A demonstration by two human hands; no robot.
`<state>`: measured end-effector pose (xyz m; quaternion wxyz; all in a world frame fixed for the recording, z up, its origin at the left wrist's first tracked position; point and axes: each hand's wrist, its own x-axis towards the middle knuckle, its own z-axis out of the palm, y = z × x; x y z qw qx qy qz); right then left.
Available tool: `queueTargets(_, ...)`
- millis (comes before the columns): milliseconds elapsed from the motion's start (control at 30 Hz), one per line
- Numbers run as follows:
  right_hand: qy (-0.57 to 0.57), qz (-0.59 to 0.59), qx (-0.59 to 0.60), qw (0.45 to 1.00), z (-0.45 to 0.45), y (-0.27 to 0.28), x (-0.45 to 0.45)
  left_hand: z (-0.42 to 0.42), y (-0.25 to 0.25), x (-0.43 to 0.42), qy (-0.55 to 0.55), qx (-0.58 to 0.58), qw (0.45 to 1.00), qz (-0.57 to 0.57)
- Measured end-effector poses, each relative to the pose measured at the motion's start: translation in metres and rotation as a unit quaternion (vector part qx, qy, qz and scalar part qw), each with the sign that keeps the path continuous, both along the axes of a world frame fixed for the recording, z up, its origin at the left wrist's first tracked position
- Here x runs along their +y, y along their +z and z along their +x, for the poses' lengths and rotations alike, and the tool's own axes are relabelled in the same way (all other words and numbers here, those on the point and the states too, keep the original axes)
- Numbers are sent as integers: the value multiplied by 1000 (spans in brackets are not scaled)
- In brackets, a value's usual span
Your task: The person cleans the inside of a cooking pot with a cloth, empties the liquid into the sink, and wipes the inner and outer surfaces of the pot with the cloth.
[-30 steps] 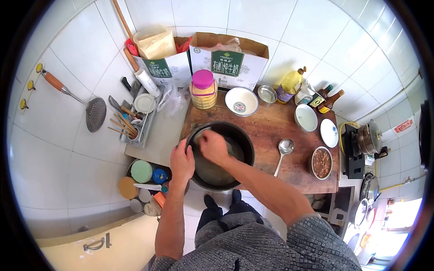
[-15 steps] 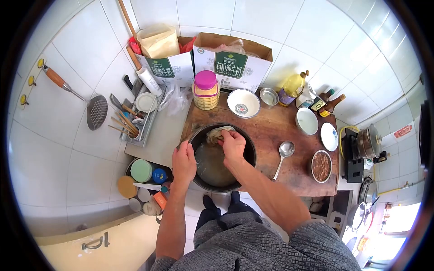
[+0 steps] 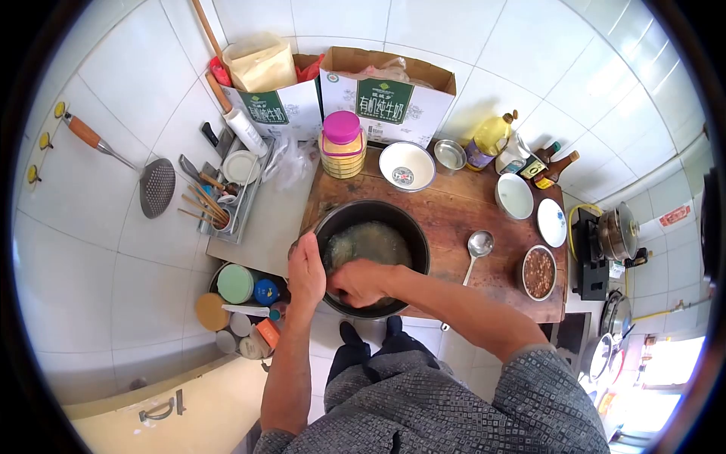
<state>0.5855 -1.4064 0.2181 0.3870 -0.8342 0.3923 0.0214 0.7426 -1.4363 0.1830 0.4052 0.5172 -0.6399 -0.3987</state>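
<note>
A deep dark pot (image 3: 420, 242) with cloudy water (image 3: 370, 240) in it stands at the left front of the wooden board. My left hand (image 3: 306, 271) is closed on the pot's left rim. Inside the pot, low on the near side, my right hand (image 3: 358, 283) has its fingers curled downward; what they hold is hidden beneath the hand. To the right of the pot lies a metal ladle (image 3: 480, 244). A bowl of brown pieces (image 3: 538, 273) sits farther right.
Behind the pot are a pink-lidded jar (image 3: 342, 145), a white bowl (image 3: 407, 166), a small metal bowl (image 3: 450, 155) and bottles (image 3: 488, 141). A pale bowl (image 3: 514, 197) and white plate (image 3: 551, 222) stand right, near a stove (image 3: 587, 253). A utensil rack (image 3: 240, 197) is left.
My right hand has moved from the pot's far side to its near side. The wet cloth it held half a second ago is now out of sight. My left hand stays at the rim.
</note>
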Motion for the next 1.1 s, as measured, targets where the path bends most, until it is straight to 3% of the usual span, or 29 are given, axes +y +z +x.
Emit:
queueTargets(167,4,25,24,999,-3,-29,13,-4,7,2,6,16,1000,24)
queueTargets(233,16,-185,21,982,3,-58,10,-4,6,1,-6,2,999,33)
queueTargets(333,75,-274,90,955,1,-66,-8,-2,0,2,-15,-1,1000,16)
queueTargets(367,77,-273,90,955,0,-66,-17,-1,0,2,-14,-3,1000,13)
queueTargets(433,-31,-89,157,983,-1,-68,-38,1,-1,2,-10,-7,1000,12)
queueTargets(467,-27,-89,155,983,-5,-68,-45,1,-2,1,-10,-18,1000,3)
queueTargets(567,-71,-128,160,976,-26,-71,-49,1,-1,2,-5,-38,999,-6)
queueTargets(667,-154,-283,135,937,-52,-92,-38,1,0,4,10,-69,998,1)
queueTargets(700,-152,-283,137,937,-59,-82,-33,0,-1,5,17,-94,995,7)
queueTargets(767,-62,-89,272,956,-64,-48,-24,-1,2,5,17,-94,995,2)
queueTargets(900,-35,-67,293,953,-54,-64,10,-4,3,5,19,-84,996,-10)
queueTargets(1100,46,-93,209,972,-18,-59,22,-5,0,5,30,-75,997,-21)
